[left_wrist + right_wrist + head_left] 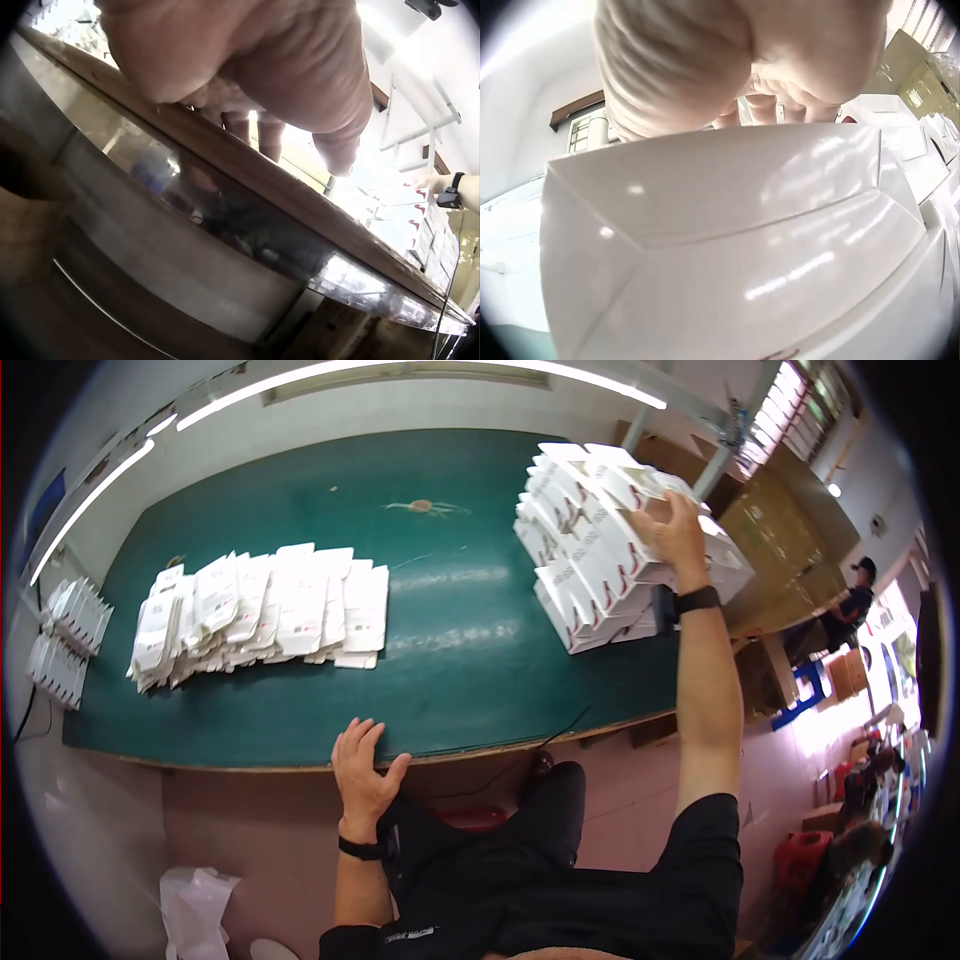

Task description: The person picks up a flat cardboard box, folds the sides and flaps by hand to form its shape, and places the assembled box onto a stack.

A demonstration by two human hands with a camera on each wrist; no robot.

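My left hand [365, 775] rests at the front edge of the green table [450, 700], its fingers laid over the top and the thumb spread to the side. In the left wrist view its palm hangs over the wooden edge [225, 161]. At the right, my right hand [675, 540] reaches over the top of a stack of white boxes [590, 560], thumb spread apart from the fingers. Close below its palm in the right wrist view is the folded end of a white box [727, 225]; the fingertips are partly hidden behind its upper edge.
Overlapping flat white cartons [290, 605] lie in a pile on the table's left. More white boxes [60, 645] stand beyond the left end. A large brown carton [790, 545] is behind the stack. People sit at the far right, near a red stool [800, 855].
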